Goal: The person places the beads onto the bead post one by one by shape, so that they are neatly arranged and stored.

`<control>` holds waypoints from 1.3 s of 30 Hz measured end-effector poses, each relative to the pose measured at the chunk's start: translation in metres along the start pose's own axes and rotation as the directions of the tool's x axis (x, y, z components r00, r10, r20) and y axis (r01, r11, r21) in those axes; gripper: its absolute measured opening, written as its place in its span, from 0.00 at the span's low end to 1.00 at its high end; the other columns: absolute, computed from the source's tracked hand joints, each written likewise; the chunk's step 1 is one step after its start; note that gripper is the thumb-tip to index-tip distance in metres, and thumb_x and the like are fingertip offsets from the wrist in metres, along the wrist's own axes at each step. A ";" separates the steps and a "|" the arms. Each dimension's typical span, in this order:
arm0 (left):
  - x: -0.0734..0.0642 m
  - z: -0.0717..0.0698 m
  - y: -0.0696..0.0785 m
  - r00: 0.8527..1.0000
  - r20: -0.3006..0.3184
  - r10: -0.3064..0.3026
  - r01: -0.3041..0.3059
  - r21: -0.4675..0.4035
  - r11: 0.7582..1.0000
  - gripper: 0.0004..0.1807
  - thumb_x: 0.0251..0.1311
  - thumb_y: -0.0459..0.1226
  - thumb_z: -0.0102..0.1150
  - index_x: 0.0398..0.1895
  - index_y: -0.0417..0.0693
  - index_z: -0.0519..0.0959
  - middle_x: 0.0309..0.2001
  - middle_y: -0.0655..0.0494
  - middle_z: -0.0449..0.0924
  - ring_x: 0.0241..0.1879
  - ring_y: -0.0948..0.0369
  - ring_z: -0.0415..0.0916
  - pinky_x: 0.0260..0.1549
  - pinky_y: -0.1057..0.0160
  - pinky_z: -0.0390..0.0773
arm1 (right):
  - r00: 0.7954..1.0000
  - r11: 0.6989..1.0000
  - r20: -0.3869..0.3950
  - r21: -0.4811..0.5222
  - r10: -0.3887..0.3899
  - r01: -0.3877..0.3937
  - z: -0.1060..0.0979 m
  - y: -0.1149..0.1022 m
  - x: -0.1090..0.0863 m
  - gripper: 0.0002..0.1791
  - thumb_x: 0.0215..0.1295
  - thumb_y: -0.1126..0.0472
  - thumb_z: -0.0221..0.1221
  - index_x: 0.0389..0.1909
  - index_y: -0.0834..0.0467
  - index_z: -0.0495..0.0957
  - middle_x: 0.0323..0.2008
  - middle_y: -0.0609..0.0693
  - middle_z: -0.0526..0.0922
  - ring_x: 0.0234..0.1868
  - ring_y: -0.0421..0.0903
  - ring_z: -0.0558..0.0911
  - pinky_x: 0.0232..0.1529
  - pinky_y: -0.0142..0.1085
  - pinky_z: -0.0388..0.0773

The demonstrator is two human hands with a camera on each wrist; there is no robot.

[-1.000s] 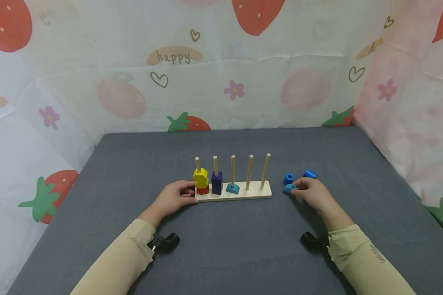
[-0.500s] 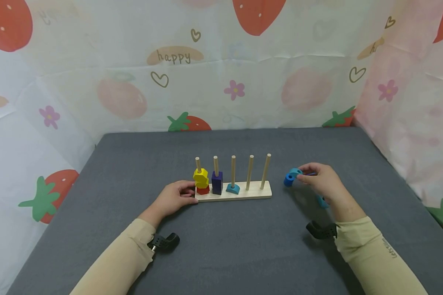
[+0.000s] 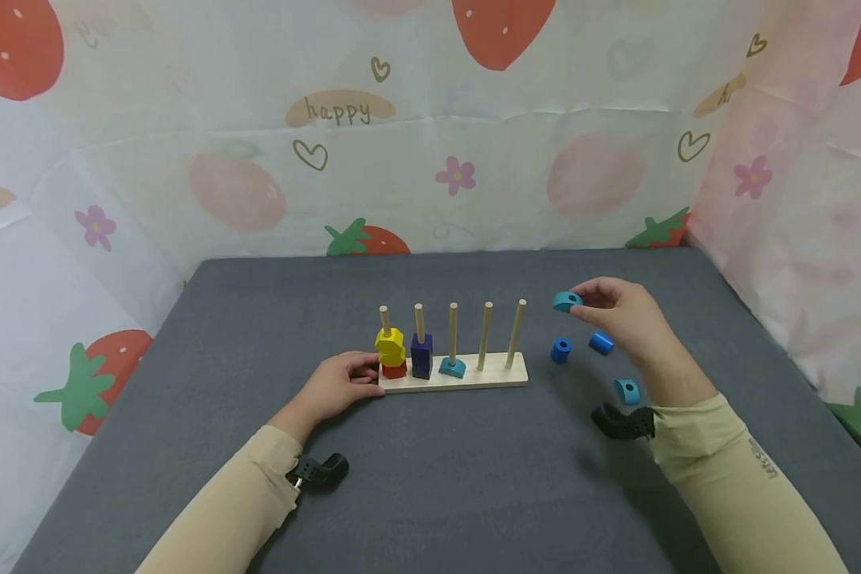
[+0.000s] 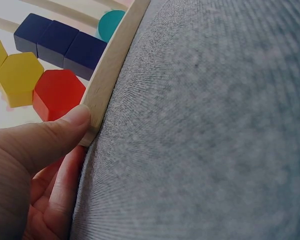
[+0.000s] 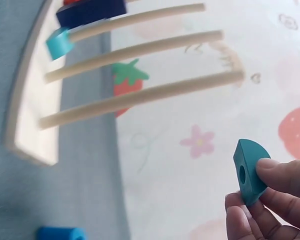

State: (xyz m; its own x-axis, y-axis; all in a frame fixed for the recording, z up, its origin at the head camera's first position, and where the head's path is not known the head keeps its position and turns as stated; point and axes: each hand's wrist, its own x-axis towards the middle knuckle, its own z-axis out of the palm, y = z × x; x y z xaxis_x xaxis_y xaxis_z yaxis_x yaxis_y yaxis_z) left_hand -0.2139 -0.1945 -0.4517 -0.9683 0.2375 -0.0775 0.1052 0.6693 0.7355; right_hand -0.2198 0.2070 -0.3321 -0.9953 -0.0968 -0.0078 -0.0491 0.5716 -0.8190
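Note:
A wooden peg board (image 3: 498, 377) with several upright pegs stands mid-table. My left hand (image 3: 340, 381) grips its left end, the thumb on the front edge in the left wrist view. Yellow hexagonal blocks (image 3: 390, 346) over a red one (image 3: 394, 371) fill the leftmost peg. Dark blue square blocks (image 3: 422, 356) sit on the second peg, and a teal half-round block (image 3: 452, 367) lies at the foot of the third. Raised right of the board, my right hand (image 3: 620, 312) pinches another teal half-round block (image 5: 251, 170) between thumb and fingers, its hole showing.
Two blue cylinders lie right of the board, one standing (image 3: 561, 350) and one on its side (image 3: 602, 343). A further teal half-round block (image 3: 627, 391) rests nearer my right wrist. Behind the grey table (image 3: 430, 478) hangs a strawberry-print cloth (image 3: 502, 199).
My right hand first held the teal half-round block low by the blue cylinders, then lifted it up and away, uncovering the cylinders and another teal block. My left hand stayed on the board.

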 end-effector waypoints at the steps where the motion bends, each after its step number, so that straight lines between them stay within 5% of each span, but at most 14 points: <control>1: 0.000 0.000 0.000 1.000 0.000 0.001 -0.001 0.002 1.000 0.31 0.46 0.46 0.68 0.56 0.50 0.74 0.47 0.56 0.77 0.43 0.62 0.75 0.48 0.58 0.74 | 1.000 1.000 -0.004 0.003 -0.014 0.014 -0.001 -0.004 0.001 0.19 0.62 0.52 0.57 0.50 0.59 0.73 0.46 0.56 0.76 0.47 0.50 0.72 0.48 0.43 0.70; 10: 0.001 0.000 -0.001 1.000 -0.005 0.001 -0.001 0.010 1.000 0.31 0.46 0.47 0.68 0.56 0.49 0.74 0.48 0.56 0.76 0.43 0.62 0.75 0.48 0.58 0.74 | 0.993 0.993 -0.004 0.028 -0.117 0.118 0.008 -0.043 0.006 0.16 0.60 0.55 0.59 0.47 0.58 0.76 0.42 0.52 0.80 0.43 0.45 0.75 0.49 0.41 0.70; 18: 0.000 0.000 0.000 1.000 0.000 0.004 -0.004 0.004 1.000 0.30 0.46 0.47 0.68 0.56 0.50 0.74 0.45 0.57 0.77 0.42 0.62 0.74 0.48 0.57 0.74 | 0.982 0.985 0.087 0.052 -0.168 0.164 0.033 -0.068 0.008 0.16 0.60 0.57 0.60 0.47 0.58 0.76 0.41 0.53 0.79 0.43 0.46 0.76 0.48 0.41 0.71; 39: 0.000 0.000 0.000 1.000 -0.005 0.013 -0.013 -0.001 1.000 0.31 0.46 0.47 0.68 0.56 0.49 0.74 0.47 0.56 0.77 0.43 0.63 0.75 0.48 0.58 0.74 | 0.969 0.979 0.143 0.050 -0.201 0.195 0.075 -0.089 0.014 0.12 0.60 0.59 0.60 0.44 0.54 0.77 0.39 0.49 0.79 0.41 0.44 0.77 0.45 0.40 0.74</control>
State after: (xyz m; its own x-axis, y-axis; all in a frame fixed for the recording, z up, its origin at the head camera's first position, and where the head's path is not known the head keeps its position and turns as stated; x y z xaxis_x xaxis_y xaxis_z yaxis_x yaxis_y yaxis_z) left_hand -0.2139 -0.1943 -0.4514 -0.9679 0.2429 -0.0644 0.1180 0.6656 0.7369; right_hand -0.2230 0.0934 -0.3028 -0.9428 -0.3250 0.0748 -0.2384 0.4999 -0.8326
